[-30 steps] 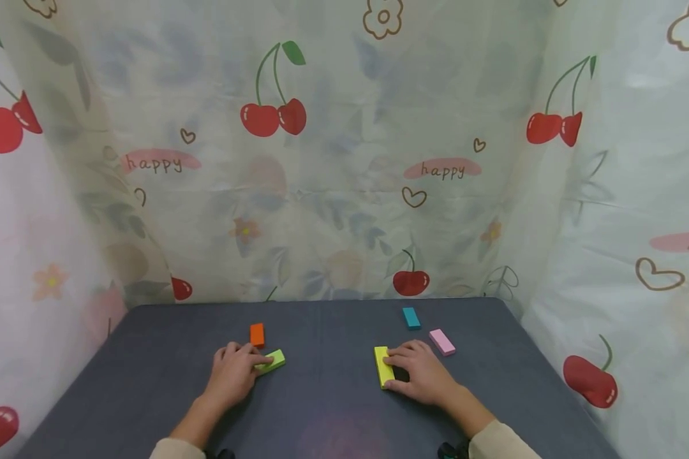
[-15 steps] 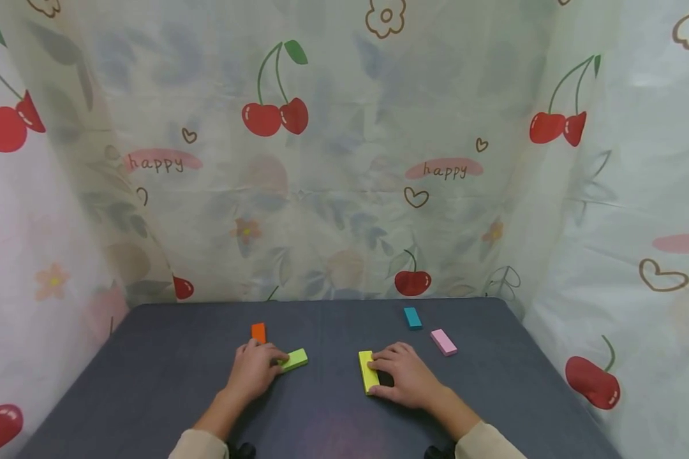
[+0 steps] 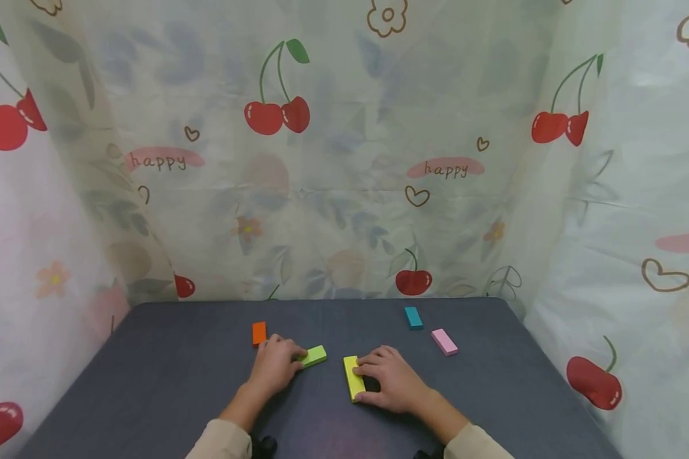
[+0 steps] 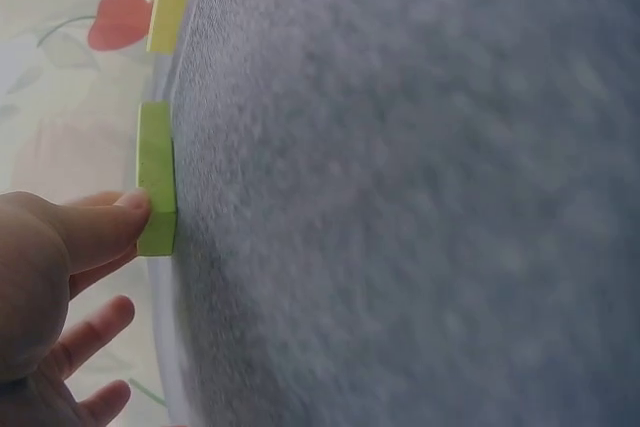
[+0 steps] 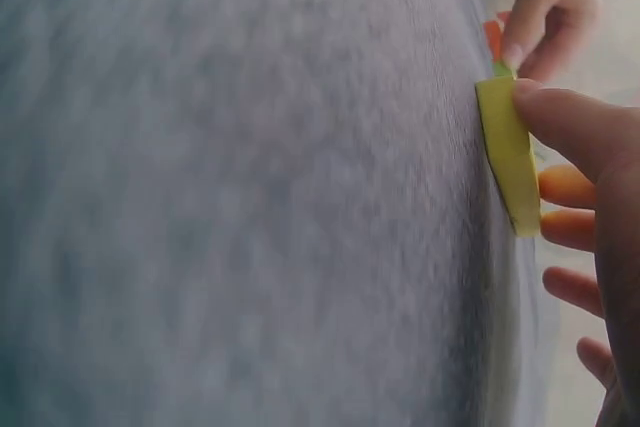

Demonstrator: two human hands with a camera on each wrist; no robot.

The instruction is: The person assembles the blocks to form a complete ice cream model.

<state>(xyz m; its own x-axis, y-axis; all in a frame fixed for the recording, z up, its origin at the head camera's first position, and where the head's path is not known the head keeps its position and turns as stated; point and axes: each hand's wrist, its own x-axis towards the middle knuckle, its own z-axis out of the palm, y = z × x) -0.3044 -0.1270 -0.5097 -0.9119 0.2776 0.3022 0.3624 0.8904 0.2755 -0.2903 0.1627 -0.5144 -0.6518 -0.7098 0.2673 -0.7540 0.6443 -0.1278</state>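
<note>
Between thumb and forefinger my left hand (image 3: pixel 275 364) pinches the near end of a lime-green block (image 3: pixel 314 357). In the left wrist view the thumb lies on that green block (image 4: pixel 156 162), low at the dark cloth. My right hand (image 3: pixel 393 380) grips a longer yellow block (image 3: pixel 352 377) from its right side. The right wrist view has the thumb at one end of the yellow block (image 5: pixel 508 152) and fingertips along its far part. A short gap separates the two blocks. Just behind the left fingers lies an orange block (image 3: pixel 259 333), its near end partly hidden.
A blue block (image 3: pixel 414 318) lies near the back edge of the dark table (image 3: pixel 166 376), right of centre. Closer in and further right is a pink block (image 3: pixel 444 342). A cherry-print curtain (image 3: pixel 333 159) hangs behind and at both sides.
My left hand has slid the green block to the right, while my right hand has brought the yellow block left and slightly nearer. The gap between them has shrunk. Other blocks stay put.
</note>
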